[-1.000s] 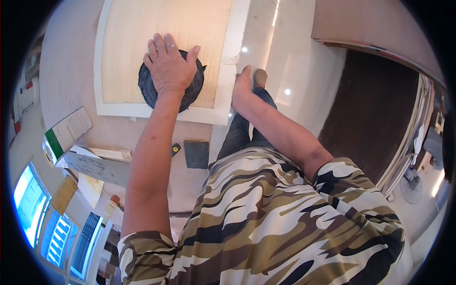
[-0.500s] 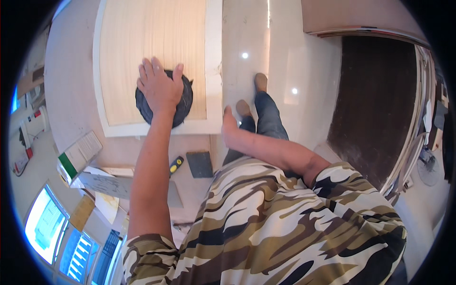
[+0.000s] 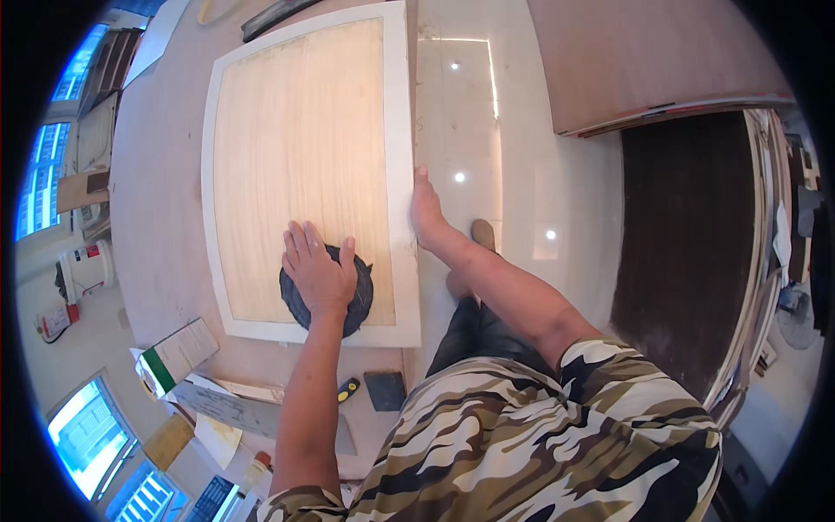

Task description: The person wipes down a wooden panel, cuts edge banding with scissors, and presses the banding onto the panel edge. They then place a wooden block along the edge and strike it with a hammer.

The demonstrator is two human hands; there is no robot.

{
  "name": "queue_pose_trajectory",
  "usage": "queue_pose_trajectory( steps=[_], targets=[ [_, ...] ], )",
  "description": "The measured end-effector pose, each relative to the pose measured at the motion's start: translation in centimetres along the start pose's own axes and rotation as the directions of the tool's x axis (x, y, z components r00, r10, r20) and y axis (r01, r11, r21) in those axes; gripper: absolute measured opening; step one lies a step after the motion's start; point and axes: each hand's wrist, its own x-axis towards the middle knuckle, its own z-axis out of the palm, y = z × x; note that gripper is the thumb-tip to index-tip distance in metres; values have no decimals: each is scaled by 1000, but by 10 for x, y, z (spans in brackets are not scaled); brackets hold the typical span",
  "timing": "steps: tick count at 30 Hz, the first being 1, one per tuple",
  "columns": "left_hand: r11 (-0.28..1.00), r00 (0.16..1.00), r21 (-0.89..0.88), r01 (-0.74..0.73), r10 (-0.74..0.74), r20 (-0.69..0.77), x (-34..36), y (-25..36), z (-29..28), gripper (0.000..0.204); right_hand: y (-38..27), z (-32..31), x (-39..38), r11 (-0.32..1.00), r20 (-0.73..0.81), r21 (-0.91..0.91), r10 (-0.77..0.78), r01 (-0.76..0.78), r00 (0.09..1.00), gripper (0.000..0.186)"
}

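Left hand [image 3: 317, 274] flat, fingers spread, palm pressing a dark round abrasive pad [image 3: 326, 291] onto the pale wood panel [image 3: 304, 157]; it pushes down on the pad and grips nothing. Pad sits low on the panel, near the white frame's [image 3: 400, 174] bottom rail. Right hand [image 3: 426, 209] rests against the frame's right edge, fingers mostly hidden behind it, so cannot tell how far it closes. Progress, as a judgement: panel grain looks even and unmarked, no clear line between worked and unworked area, so how much is rubbed down is unclear; pad is at the lower end only.

Packages, left to right: white bucket [image 3: 87, 265] with a red-marked label at far left; white carton with a green band [image 3: 178, 352] below the panel's lower left corner; flat grey-white box [image 3: 230, 404] beside it; small yellow-and-black tool [image 3: 348, 389]; dark square block [image 3: 384, 390].
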Motion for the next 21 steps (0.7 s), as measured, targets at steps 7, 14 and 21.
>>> queue_pose_trajectory(
  steps=[7,14,21],
  targets=[
    [999,998,-16,-40,40,38,7,2,-8,76,-54,9,107,944,139,222,216,-243,966,85],
    [999,993,-49,-23,29,115,7,-4,-10,81,-125,28,211,957,131,255,107,-137,986,81],
    [998,986,-61,-3,13,167,11,-1,-11,88,-181,30,300,974,114,224,10,-35,993,64]
  ],
)
